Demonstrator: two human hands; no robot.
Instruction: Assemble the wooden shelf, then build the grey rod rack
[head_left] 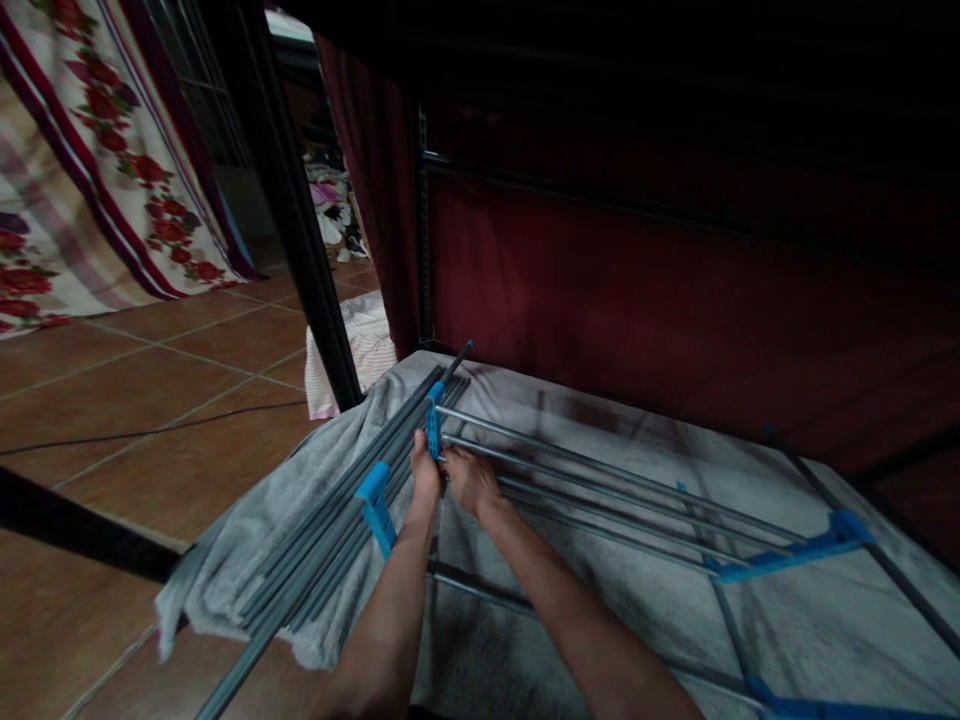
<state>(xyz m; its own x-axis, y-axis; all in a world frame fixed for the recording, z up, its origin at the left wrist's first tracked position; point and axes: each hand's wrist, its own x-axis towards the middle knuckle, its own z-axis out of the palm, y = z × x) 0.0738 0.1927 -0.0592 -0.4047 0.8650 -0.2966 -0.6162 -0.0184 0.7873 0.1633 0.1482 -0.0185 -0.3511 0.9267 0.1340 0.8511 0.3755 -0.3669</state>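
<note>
My left hand (426, 472) is closed around the lower end of a blue plastic bracket (434, 420), with the thumb up along its side. Beside it, my right hand (469, 480) grips a grey metal tube (517, 488) close to that bracket; the fingertips partly hide where tube and bracket meet. Several parallel tubes run right to a second blue bracket (795, 550). Another blue bracket (377, 505) sits on a long grey pole (255, 650), nearer my left forearm. A bundle of loose grey tubes (337, 510) lies under and left of my hands.
A grey blanket (232, 570) covers the low platform under the parts. Black metal posts (300, 220) and a dark red cloth (637, 290) frame it. A floral curtain (112, 150) hangs at left over a tiled floor (187, 370), where a black cable (187, 425) lies.
</note>
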